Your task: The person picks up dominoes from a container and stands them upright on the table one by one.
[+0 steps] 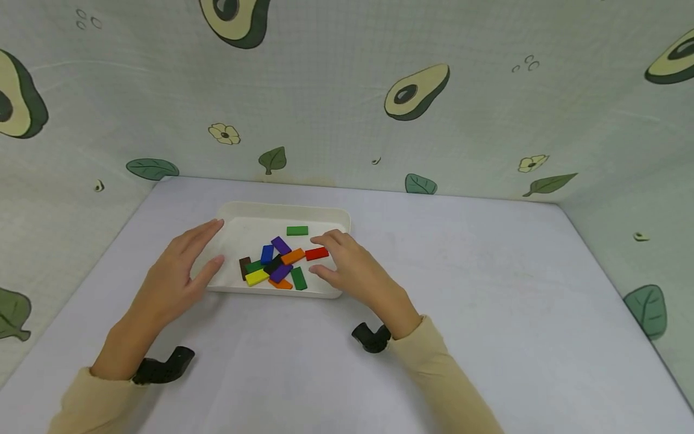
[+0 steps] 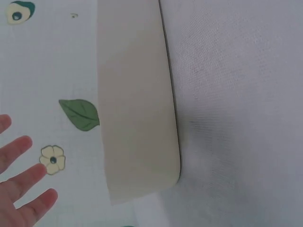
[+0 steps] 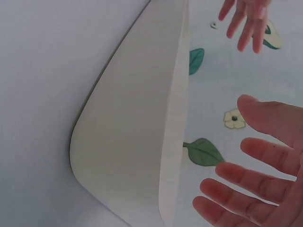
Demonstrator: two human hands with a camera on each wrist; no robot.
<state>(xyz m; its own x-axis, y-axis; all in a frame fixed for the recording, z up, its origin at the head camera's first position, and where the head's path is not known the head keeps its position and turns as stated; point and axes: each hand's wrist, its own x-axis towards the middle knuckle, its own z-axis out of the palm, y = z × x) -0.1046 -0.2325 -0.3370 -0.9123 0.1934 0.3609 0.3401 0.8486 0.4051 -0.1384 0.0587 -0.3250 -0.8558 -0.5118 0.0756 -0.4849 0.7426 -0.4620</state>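
Note:
A shallow white tray (image 1: 238, 217) lies on the table with several small coloured blocks in it. Most are heaped near its middle: a yellow block (image 1: 257, 277), a blue block (image 1: 267, 254), an orange block (image 1: 293, 256) and others. A green block (image 1: 297, 231) lies apart toward the back, and a red block (image 1: 317, 254) to the right. My left hand (image 1: 176, 274) hovers at the tray's left edge, fingers extended and thumb apart. Over the right side, my right hand (image 1: 352, 265) is held near the red block, fingers spread and loosely bent, gripping nothing.
A white-covered table (image 1: 488, 289) extends to the right of the tray. Behind it hangs a pale cloth (image 1: 325, 90) printed with avocados, leaves and flowers. Black wrist-worn devices show below the left wrist (image 1: 165, 366) and right wrist (image 1: 371, 339).

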